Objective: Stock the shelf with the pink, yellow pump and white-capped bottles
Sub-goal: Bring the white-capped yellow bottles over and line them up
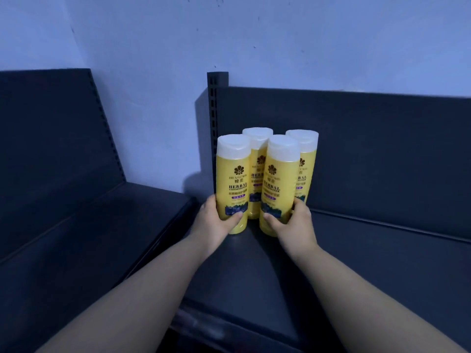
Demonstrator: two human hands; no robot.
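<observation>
1. Broadly, a pale bluish wall [280, 34] fills the upper half, marked with a few faint specks.
2. Below it a dark shelf [382, 263] spans the centre and right, closed behind by a dark back panel [369, 138]. A second shelf unit [63, 212] of the same colour stands at an angle on the left.
3. A slotted upright [212, 110] rises at the back panel's left end, just behind the bottles.
4. Four yellow, white-capped bottles cluster in the shelf's back left corner, two in front and two behind. Their long axes are vertical, caps up, labels toward the camera.
5. The front-left bottle [233, 174] is close to upright. The front-right bottle [279, 179] leans slightly, cap toward the right. Whether their bases touch the deck cannot be told.
6. The rear-left bottle [256, 138] and rear-right bottle [307, 159] stand upright near the back panel, partly hidden by the front pair.
7. The left hand [216, 220] wraps the lower part of the front-left bottle, thumb across the blue-purple picture, fingers curled round behind.
8. The right hand [297, 222] grips the lower part of the front-right bottle the same way, thumb in front, fingers curled round its right side.
9. Each label carries a dark flower emblem, the characters 蜂花, "HERBAL CONDITIONER" in dark capitals and a small purple band. The fine lettering above the characters is too blurred to read.
</observation>
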